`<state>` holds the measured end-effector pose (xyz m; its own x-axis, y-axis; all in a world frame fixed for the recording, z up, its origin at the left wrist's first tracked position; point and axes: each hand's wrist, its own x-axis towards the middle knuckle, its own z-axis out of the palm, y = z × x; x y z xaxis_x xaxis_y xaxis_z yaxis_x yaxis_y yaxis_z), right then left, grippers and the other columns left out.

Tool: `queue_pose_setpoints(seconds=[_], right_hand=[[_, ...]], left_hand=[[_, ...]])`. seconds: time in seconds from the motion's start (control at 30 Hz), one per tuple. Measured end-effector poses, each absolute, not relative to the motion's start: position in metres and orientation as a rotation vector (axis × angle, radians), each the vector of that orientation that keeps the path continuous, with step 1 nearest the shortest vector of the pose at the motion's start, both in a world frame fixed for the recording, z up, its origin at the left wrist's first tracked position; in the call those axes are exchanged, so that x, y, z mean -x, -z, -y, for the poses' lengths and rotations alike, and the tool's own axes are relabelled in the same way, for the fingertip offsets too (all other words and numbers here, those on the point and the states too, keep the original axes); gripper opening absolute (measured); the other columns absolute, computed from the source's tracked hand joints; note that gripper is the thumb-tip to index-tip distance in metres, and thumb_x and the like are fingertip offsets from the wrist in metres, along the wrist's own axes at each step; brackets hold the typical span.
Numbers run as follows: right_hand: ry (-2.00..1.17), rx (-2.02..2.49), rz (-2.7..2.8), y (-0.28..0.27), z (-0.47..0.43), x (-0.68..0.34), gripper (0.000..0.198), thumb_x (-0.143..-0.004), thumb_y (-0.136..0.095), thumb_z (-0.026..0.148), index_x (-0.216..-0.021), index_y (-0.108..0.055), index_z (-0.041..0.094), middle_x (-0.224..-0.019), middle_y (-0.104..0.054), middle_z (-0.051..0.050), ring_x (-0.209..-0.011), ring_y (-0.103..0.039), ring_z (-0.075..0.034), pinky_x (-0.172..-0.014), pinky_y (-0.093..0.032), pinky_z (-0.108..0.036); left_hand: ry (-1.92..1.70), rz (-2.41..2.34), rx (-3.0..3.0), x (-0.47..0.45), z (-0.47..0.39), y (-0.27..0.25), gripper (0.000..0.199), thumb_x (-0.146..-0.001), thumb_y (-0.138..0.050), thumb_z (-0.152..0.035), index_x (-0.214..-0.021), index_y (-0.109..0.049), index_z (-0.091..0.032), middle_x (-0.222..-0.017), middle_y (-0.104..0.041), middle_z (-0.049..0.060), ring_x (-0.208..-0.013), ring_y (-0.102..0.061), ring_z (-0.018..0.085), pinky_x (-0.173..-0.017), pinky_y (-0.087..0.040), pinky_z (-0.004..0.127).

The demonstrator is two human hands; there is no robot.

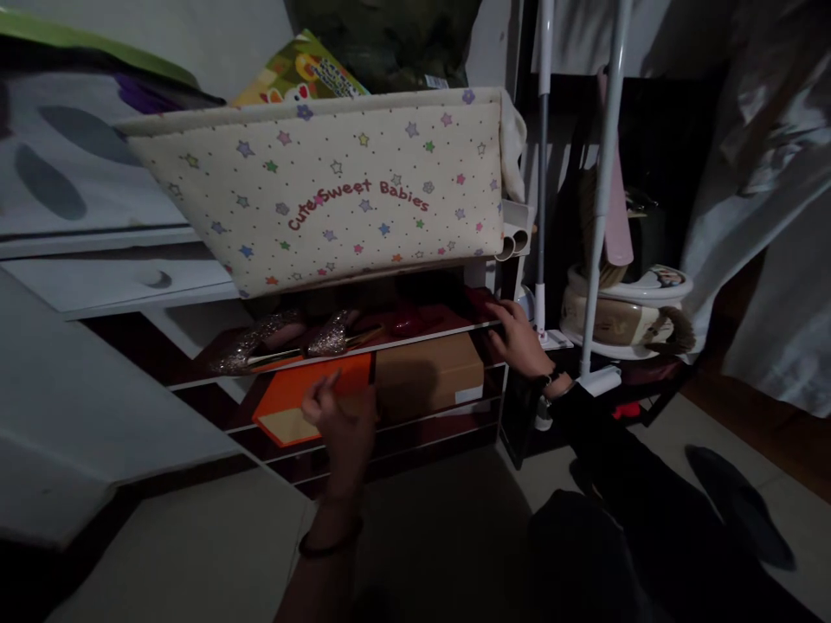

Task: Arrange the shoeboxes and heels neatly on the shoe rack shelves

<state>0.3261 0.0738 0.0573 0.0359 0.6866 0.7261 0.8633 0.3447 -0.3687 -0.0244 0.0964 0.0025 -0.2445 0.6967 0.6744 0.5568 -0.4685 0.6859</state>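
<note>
My left hand (338, 424) hovers in front of an orange box (286, 389) on a lower shelf. Its fingers are loosely bent and apart, with nothing visible in them. Out at the right end of the upper shelf (447, 330), my right hand (523, 344) rests its spread fingertips at the edge, near dark red shoes (410, 324). I cannot see anything held there. A pair of glittery shoes (330, 336) sits on the same shelf, to the left. Beside the orange box is a brown cardboard box (428, 376) with a white label.
Above the shelf stands a star-patterned fabric bin (363, 186) with a colourful book (305, 73) in it. White poles (607, 173) rise at the right, before a lidded pot (623, 311). A dark slipper (740, 506) lies on the floor.
</note>
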Motion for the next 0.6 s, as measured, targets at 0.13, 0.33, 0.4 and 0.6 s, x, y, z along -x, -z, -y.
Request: queue_pose_setpoints(seconds=[0.13,0.33,0.4,0.6], right_hand=[[0.276,1.408,1.902,-0.069,-0.104,-0.344,0.07,-0.084,-0.055,0.003,-0.152,-0.055,0.02,-0.145,-0.05,-0.017,-0.136,-0.051,-0.032,-0.117,-0.046,-0.054],[0.274,1.416,2.035,-0.08,-0.133,-0.352,0.076,-0.082,-0.051,-0.003,-0.155,-0.053,0.02,-0.144,-0.051,-0.017,-0.135,-0.051,-0.03,-0.116,-0.046,-0.05],[0.239,1.461,2.053,-0.083,-0.14,-0.352,0.077,-0.082,-0.051,-0.004,-0.155,-0.053,0.02,-0.145,-0.05,-0.017,-0.136,-0.052,-0.029,-0.116,-0.046,-0.047],[0.183,1.575,2.087,-0.085,-0.153,-0.349,0.079,-0.083,-0.052,-0.005,-0.157,-0.052,0.023,-0.145,-0.052,-0.016,-0.135,-0.054,-0.026,-0.118,-0.042,-0.042]], left_hand=[[-1.825,-1.407,-1.995,0.001,-0.11,-0.02,0.054,-0.087,-0.07,-0.043,-0.135,-0.06,-0.018,-0.138,-0.047,0.016,-0.135,-0.048,0.032,-0.122,-0.037,0.054],[-1.612,-1.352,-2.094,-0.028,-0.147,-0.048,0.052,-0.083,-0.071,-0.039,-0.127,-0.064,-0.014,-0.133,-0.057,0.018,-0.133,-0.052,0.032,-0.118,-0.044,0.05],[-1.526,-1.432,-2.073,-0.038,-0.16,-0.056,0.054,-0.081,-0.072,-0.039,-0.126,-0.064,-0.011,-0.124,-0.062,0.019,-0.131,-0.055,0.034,-0.118,-0.044,0.051],[-1.289,-1.676,-2.0,-0.062,-0.187,-0.069,0.064,-0.077,-0.073,-0.036,-0.13,-0.063,-0.002,-0.11,-0.072,0.022,-0.125,-0.062,0.038,-0.114,-0.046,0.05]])
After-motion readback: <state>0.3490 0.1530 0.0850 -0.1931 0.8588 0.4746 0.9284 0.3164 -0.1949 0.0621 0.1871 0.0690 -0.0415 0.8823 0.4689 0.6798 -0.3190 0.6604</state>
